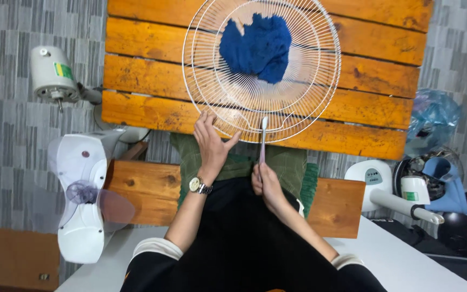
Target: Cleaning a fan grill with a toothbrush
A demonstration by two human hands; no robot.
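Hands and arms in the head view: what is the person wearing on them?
Both hands are bare, with no gloves. The left hand has a silver metal wristwatch with a pale round dial on its wrist. The right hand wears nothing visible. Both forearms are bare; black sleeves with white cuff bands are pushed up near the elbows.

A white wire fan guard (261, 70) and fuzzy blue cloth (257, 47) lie on worn, stained orange wooden planks (152, 59).
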